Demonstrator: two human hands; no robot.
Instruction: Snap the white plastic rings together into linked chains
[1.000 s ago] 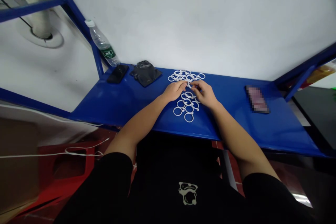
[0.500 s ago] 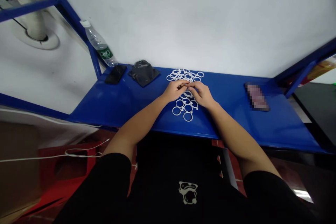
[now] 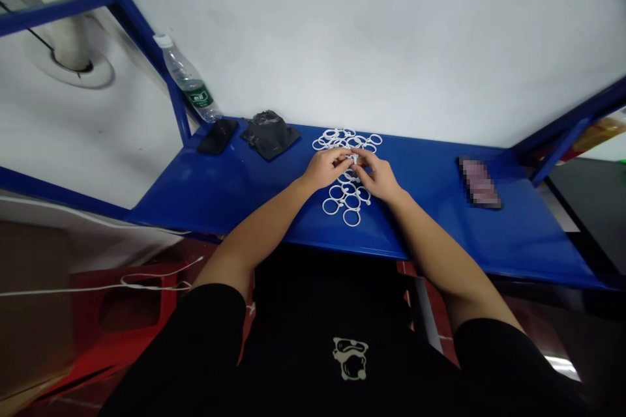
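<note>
Entry one, as we record it: white plastic rings [image 3: 351,208], thin hoops lying overlapped in two loose clusters, one just beyond the hands and one just nearer the body, on a blue painted metal surface [image 3: 220,202] set against a white wall [image 3: 372,39]. We judge them light, fairly stiff with a little spring, smooth, and apt to slide or snag on one another; we would take them singly by the rim. Entry two: a bare left hand [image 3: 325,168] and right hand [image 3: 376,177], meeting over the rings, each grip closed on one small white piece [image 3: 353,159] between the fingertips, which hide most of it, so we cannot state its shape. Also on the surface, left of the rings: a black phone [image 3: 218,137] and a crumpled dark bag [image 3: 268,133]. At the far left corner stands a clear water bottle [image 3: 188,78]; to the right lies a phone with a blurred screen [image 3: 479,182]
</note>
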